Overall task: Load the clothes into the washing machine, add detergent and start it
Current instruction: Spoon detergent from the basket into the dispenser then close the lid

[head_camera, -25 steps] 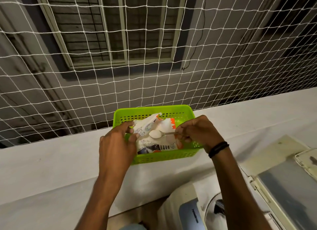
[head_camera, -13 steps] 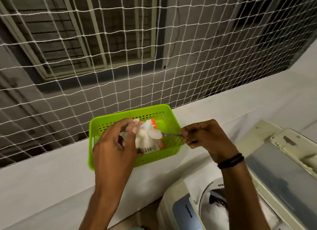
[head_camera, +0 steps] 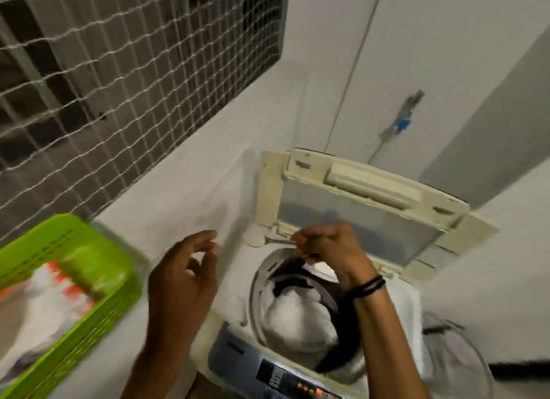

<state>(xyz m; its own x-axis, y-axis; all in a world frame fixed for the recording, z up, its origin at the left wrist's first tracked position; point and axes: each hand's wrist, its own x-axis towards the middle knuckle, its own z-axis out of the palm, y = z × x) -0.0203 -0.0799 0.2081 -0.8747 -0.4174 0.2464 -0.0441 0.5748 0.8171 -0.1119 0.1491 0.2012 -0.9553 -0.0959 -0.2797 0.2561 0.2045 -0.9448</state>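
Above the round drum (crumpled white cloth), right hand pinches a spoon.

dim, flat indoor light | heavy motion blur | wide-angle edge distortion

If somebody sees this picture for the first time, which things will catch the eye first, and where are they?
The bright green basket, low on the left, stands out most, with a blurred white-and-orange packet inside. At the centre, the right hand pinches a spoon over the back of the open washing machine, whose drum holds light and dark clothes. The left hand hovers empty between the two.
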